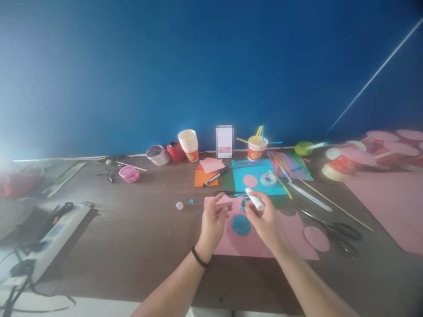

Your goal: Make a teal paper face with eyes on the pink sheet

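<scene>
My right hand [266,218] is closed around a white glue stick [254,199], tilted over a pink paper sheet [231,246]. A small blue paper scrap [245,203] shows beside its fingers; whether they touch it I cannot tell. My left hand [216,220], with a dark band at the wrist, hovers over the sheet's left side, fingers apart and nothing visible in them. Between the hands a blue paper circle [241,225] lies on the pink sheet. To the right lie a pink paper circle [316,238] and black-handled scissors [337,231].
Behind are a blue sheet [243,182] bearing a tape roll [268,179], a marker [216,176], orange paper [201,178] and paper cups [189,145]. A cup of strips [257,149] stands near the wall. A power strip [59,233] is left, a small translucent cap [179,205] nearer.
</scene>
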`<move>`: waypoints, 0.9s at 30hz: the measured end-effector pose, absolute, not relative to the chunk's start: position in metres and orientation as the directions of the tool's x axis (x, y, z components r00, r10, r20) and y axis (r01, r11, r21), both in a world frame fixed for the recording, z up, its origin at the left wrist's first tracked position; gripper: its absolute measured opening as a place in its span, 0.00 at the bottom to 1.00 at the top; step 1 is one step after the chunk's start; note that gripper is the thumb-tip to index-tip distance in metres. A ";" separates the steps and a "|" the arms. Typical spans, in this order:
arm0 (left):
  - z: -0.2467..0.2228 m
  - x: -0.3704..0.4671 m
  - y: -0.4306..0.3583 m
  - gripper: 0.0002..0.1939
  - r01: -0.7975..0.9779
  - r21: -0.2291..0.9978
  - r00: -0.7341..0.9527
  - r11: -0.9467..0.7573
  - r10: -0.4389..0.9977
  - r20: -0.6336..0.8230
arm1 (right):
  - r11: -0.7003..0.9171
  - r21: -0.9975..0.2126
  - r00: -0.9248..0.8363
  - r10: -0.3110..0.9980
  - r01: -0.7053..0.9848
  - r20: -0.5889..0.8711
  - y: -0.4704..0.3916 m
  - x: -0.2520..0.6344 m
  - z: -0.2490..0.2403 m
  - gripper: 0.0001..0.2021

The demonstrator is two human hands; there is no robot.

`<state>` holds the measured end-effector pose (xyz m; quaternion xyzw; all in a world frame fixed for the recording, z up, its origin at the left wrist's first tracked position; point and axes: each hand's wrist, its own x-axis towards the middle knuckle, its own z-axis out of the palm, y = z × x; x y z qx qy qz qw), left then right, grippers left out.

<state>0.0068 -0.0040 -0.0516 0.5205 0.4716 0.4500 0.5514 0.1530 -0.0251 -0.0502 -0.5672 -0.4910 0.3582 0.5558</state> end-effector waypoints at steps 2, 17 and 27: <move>-0.050 0.002 -0.009 0.15 0.086 0.996 0.149 0.031 0.988 -0.044 | 0.117 -0.935 0.237 0.950 0.336 0.204 -0.030 0.155 -0.050 0.16; -0.056 -0.023 -0.047 0.09 0.587 0.365 0.735 -0.723 0.665 0.135 | 0.285 -0.445 -0.133 0.930 0.849 0.342 -0.039 0.144 -0.080 0.19; -0.055 -0.024 -0.045 0.11 0.565 0.394 0.740 -0.725 0.656 0.147 | 0.247 -0.526 -0.129 0.959 0.814 0.250 -0.044 0.144 -0.078 0.20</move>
